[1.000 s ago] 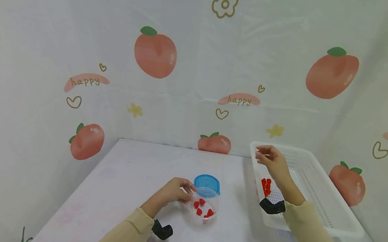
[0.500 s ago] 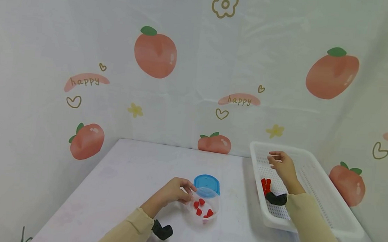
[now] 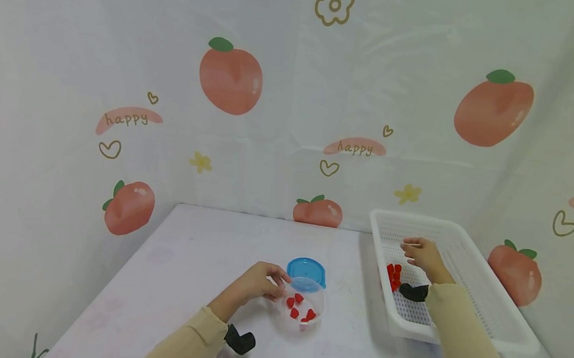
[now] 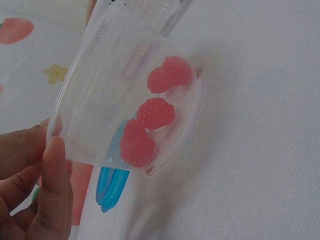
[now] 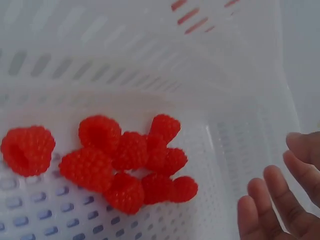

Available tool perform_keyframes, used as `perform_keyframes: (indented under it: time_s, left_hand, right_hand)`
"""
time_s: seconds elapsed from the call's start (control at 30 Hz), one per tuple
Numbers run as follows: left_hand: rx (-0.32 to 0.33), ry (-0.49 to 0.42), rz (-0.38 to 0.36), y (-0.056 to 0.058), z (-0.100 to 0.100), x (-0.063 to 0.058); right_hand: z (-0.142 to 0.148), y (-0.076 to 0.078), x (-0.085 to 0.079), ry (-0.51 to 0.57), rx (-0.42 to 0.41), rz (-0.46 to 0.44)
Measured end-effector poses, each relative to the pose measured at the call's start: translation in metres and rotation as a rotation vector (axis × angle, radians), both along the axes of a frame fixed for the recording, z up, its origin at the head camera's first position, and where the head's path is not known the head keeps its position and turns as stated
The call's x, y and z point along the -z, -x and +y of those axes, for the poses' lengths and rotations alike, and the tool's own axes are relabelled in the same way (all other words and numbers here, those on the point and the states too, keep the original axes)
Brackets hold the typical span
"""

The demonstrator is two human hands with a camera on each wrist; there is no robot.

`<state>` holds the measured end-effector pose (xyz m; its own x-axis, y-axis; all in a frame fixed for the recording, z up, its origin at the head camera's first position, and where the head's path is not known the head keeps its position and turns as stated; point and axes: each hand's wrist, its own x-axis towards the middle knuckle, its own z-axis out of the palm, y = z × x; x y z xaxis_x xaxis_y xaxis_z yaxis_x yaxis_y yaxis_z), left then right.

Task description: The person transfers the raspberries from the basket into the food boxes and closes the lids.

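Note:
My left hand (image 3: 264,280) pinches the rim of a clear plastic container (image 4: 90,120) between thumb and fingers. Several red raspberries (image 4: 156,113) lie on the container's bottom. Its blue lid (image 3: 306,271) rests on the table just behind it. My right hand (image 3: 424,256) hovers inside the white perforated basket (image 3: 498,285), fingers loosely extended with nothing between them. In the right wrist view, the fingertips (image 5: 272,175) are apart from a cluster of raspberries (image 5: 125,160) on the basket floor, along its left wall.
A white table (image 3: 211,240) carries the container on its middle and the basket at the right. Behind it hangs a white curtain (image 3: 268,160) printed with fruit. A black wrist strap mount (image 3: 240,341) sticks out under the left wrist.
My right hand has moved from over the basket's left rim, rightward and down into the basket. The left hand and the container have stayed in place.

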<state>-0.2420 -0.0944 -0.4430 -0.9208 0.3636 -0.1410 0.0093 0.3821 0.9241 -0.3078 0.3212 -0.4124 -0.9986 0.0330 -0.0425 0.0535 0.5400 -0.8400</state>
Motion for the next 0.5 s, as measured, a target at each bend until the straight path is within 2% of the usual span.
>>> perform_keyframes:
  time_s: [0.17,0.5]
  left_hand:
    - [0.004,0.001,0.002,0.001,-0.001,0.001]
    - [0.005,0.003,0.001,0.001,0.000,0.000]
  right_hand:
    - [0.004,0.000,0.003,-0.024,-0.053,-0.089]
    - [0.007,0.004,0.011,-0.111,-0.140,-0.199]
